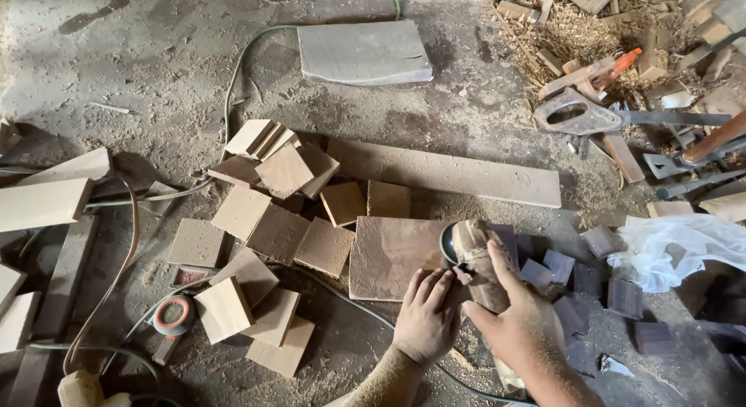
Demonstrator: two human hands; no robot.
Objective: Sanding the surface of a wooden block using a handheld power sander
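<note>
Two hands are working a dusty power sander on a flat wooden board on a sawdust-covered floor.

The right hand (517, 321) is wrapping its fingers around the sander (478, 263), thumb lying along the body, gripping it firmly. The left hand (426, 314) is resting flat, fingers together, pressing on the near edge of the board (388, 255), at nine o'clock from the sander. The sander's disc end is sitting at the board's three o'clock edge. Pale square wood pieces (272, 220) are lying scattered at nine o'clock; dark small blocks (579, 286) are lying at three o'clock.
</note>
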